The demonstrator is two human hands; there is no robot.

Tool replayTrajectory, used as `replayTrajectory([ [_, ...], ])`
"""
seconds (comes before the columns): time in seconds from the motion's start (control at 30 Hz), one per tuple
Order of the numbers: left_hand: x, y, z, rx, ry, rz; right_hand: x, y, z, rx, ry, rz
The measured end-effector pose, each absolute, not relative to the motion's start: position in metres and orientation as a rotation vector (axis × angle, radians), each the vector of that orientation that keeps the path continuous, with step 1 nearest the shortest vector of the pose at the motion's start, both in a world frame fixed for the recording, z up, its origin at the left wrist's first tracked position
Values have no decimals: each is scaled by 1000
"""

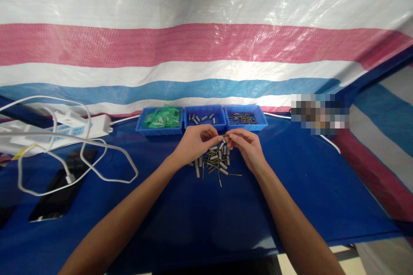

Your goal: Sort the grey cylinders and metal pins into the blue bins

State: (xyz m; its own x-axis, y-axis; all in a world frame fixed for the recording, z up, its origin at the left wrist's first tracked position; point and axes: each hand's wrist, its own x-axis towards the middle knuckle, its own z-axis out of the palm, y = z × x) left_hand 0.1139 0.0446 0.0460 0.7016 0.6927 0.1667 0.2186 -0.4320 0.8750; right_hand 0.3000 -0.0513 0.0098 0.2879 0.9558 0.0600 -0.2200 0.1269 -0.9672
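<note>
My left hand [198,142] and my right hand [247,144] meet above the table, thumbs and fingertips pinched close together. Something small and thin is between them, too little of it visible to name. Below the fingers lies a loose pile of grey metal cylinders [223,166] mixed with thin brass-coloured pins [213,167]. A few pins have spread towards the near side. Behind my hands stand three blue bins in a row: the left bin [159,131] holds green packets [163,117], the middle bin [206,126] several grey cylinders, the right bin [247,127] many brass-coloured pins.
A white power strip [100,126] with looping white cables [130,165] occupies the left side. Beneath the cables lies a black phone [53,204]. A striped plastic sheet [206,45] hangs behind the blue table [306,184]. Something pixelated [318,114] is at the back right.
</note>
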Motion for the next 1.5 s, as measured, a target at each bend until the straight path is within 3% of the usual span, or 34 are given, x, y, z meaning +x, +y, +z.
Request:
replayTrajectory([
  [0.2,100,54,47,2527,756,285,313,-49,7,-1213,-788,717],
  [0.43,104,49,40,2640,806,100,312,-47,6,-1261,-783,684],
  [0.93,102,54,40,2534,802,243,309,-48,3,-1286,-870,701],
  [1.5,106,49,60,1800,681,539,304,-49,7,-1247,-918,822],
])
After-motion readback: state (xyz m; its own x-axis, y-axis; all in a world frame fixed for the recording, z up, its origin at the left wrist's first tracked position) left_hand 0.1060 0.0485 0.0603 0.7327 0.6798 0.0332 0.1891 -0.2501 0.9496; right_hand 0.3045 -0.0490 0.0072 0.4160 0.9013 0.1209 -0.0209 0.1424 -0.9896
